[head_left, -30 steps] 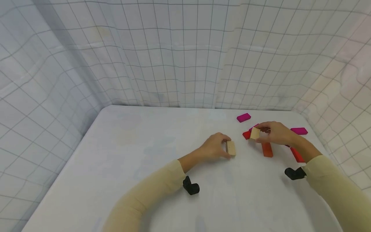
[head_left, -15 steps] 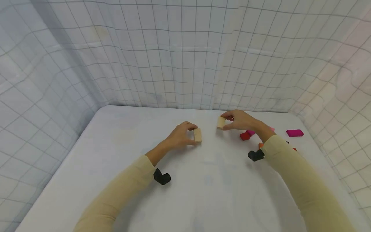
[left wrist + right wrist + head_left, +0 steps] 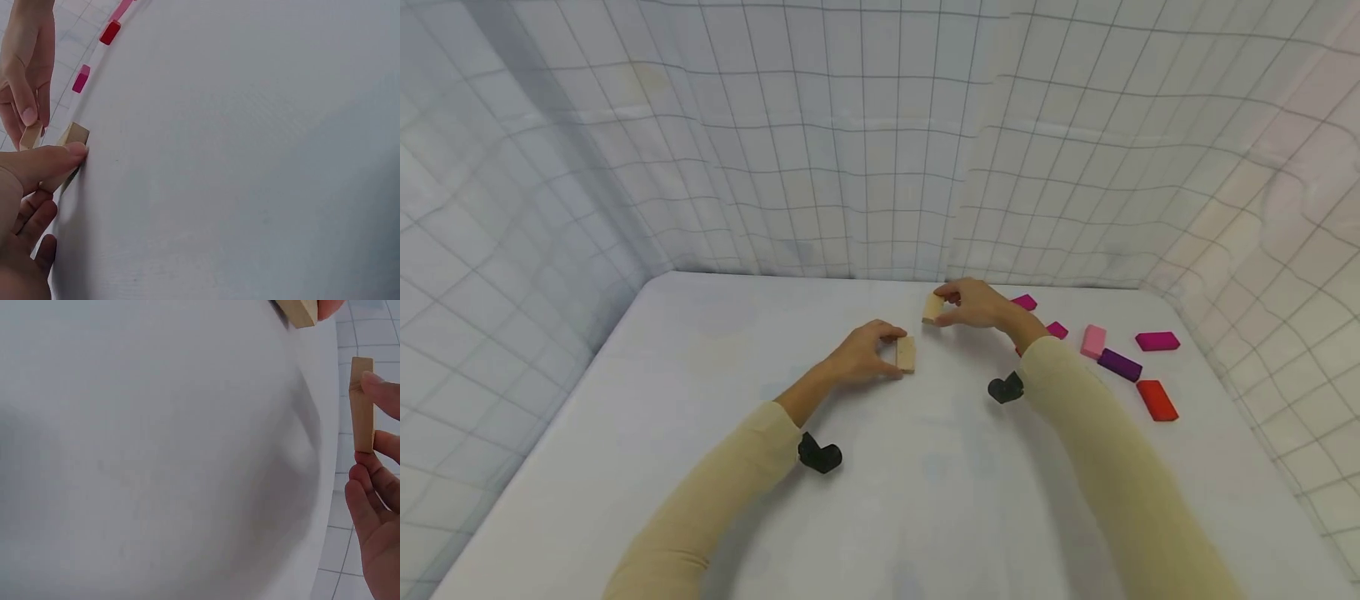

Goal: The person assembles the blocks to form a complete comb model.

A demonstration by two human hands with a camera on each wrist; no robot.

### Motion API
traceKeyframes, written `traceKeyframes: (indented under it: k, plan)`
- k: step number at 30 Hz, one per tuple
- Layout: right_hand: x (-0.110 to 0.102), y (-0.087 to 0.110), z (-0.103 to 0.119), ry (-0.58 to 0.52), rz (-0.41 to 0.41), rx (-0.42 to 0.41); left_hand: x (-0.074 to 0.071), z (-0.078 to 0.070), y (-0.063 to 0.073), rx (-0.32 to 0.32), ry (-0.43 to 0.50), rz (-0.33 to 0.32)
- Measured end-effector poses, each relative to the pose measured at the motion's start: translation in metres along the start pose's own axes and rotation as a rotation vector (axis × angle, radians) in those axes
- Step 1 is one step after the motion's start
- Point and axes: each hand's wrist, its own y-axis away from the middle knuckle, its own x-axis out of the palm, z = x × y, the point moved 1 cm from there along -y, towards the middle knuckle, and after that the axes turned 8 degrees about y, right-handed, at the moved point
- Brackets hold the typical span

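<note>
My left hand [image 3: 859, 354] pinches a plain wooden block [image 3: 906, 355] between thumb and fingers, low over the white table. In the left wrist view the thumb lies across that block [image 3: 76, 134]. Farther back and to the right, my right hand [image 3: 976, 303] holds a second plain wooden block [image 3: 933, 308] by its ends. The right wrist view shows this block [image 3: 362, 406] raised off the table, thumb on one side and fingertips on the other. A small gap separates the two blocks.
Coloured blocks lie on the right of the table [image 3: 775, 350]: a pink block [image 3: 1093, 341], a purple block [image 3: 1120, 365], a red block [image 3: 1157, 401] and several magenta ones, such as the magenta block [image 3: 1157, 341]. Gridded white curtains [image 3: 820, 150] enclose the back and sides.
Both hands have moved left with their wooden blocks, away from the coloured blocks. The right hand has travelled farther and also back; over the last half second the left hand barely shifts.
</note>
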Motion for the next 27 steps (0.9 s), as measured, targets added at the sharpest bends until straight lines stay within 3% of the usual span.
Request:
traceKeyframes:
  k: [8,16,27]
  plan:
    - [0.026,-0.019,0.0,-0.065,0.006,0.021,-0.002,0.007,0.003,-0.018,-0.012,-0.013]
    - [0.034,-0.018,-0.012,-0.198,-0.038,0.084,-0.002,0.01,0.008,-0.008,0.026,-0.048]
    - [0.037,-0.018,-0.008,-0.145,-0.051,0.102,0.007,0.011,0.002,0.078,0.02,-0.077]
